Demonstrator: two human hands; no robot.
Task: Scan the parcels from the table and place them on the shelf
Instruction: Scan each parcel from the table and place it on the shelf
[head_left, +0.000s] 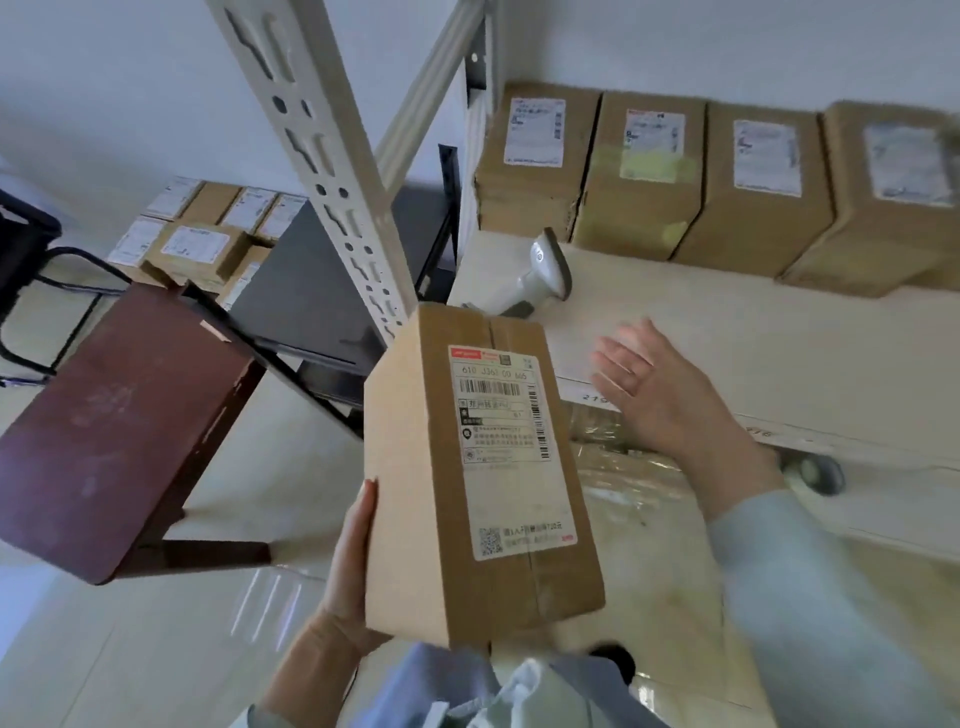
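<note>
walls: plain white (130, 78) | floor: pale, glossy (156, 649) | furniture: dark red-brown stool (114, 431)

Beside the white wall (104, 78), dark red wooden stool (104, 431) on pale floor (130, 649). Behind the stool, black metal chair frame (31, 270). Right of the stool, dark grey panel (311, 291), leaning.

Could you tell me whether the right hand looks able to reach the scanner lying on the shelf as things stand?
Probably yes. The right hand is open and empty above the shelf, and only bare board lies between it and the scanner. The parcel in the left hand sits lower, out of the way.
</note>
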